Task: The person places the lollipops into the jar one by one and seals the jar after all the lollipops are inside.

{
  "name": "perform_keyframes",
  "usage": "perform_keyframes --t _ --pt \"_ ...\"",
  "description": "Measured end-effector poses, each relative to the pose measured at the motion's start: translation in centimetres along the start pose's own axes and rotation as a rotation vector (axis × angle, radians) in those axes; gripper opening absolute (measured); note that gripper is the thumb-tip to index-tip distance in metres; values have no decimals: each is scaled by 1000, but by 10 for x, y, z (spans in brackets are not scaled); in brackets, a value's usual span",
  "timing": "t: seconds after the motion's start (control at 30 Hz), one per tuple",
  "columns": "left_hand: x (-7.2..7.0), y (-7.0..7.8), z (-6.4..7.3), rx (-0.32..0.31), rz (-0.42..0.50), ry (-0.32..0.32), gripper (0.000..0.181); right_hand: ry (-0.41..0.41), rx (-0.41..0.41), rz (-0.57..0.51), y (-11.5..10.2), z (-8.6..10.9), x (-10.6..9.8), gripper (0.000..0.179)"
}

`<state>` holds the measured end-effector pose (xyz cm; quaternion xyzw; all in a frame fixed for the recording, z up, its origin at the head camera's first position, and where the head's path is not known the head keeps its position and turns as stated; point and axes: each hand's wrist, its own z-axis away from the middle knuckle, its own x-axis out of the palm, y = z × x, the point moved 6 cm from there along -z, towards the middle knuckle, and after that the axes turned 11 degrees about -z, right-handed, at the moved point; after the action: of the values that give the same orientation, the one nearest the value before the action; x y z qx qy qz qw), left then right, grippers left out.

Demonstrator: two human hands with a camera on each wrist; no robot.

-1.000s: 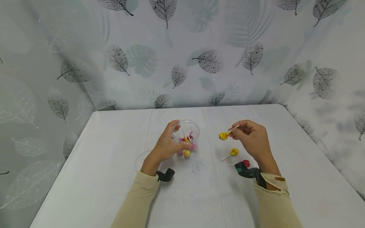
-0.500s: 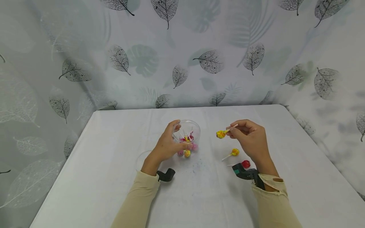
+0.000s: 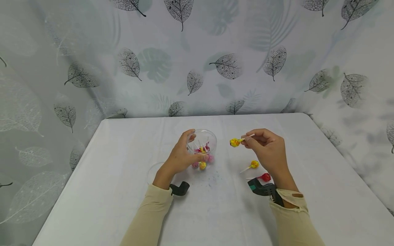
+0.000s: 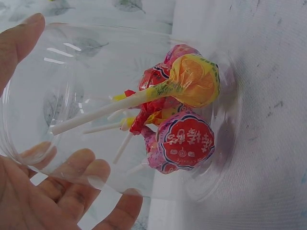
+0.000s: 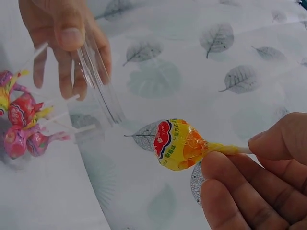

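Note:
My left hand (image 3: 181, 155) grips a clear plastic jar (image 3: 216, 140) from its left side, thumb in front and fingers round the back. Inside, several lollipops in pink, red and yellow wrappers lie heads down at the bottom, their white sticks slanting toward the mouth; a yellow one (image 4: 194, 80) and a pink one (image 4: 186, 141) show largest in the left wrist view. My right hand (image 3: 269, 147) pinches a yellow-wrapped lollipop (image 5: 178, 145) by its white stick between thumb and fingers. Its head points left toward the jar, held above the table and apart from it.
On the white table (image 3: 215, 212), a yellow lollipop (image 3: 254, 164) and a red lollipop (image 3: 266, 177) lie below my right hand. A clear round lid (image 3: 149, 172) lies beside my left wrist. Leaf-patterned cloth (image 3: 197, 51) stands behind the table and at both sides.
My right hand has moved a little to the left with the yellow lollipop, closer to the jar. The left hand and jar have stayed nearly still.

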<state>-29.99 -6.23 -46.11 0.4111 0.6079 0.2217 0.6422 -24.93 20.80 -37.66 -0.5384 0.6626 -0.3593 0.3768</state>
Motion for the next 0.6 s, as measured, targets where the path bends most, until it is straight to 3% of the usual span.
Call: perform_keyframes --t 0.6 --pt "0 -1 0 3 17 -8 104 -7 -9 -62 0 1 8 10"
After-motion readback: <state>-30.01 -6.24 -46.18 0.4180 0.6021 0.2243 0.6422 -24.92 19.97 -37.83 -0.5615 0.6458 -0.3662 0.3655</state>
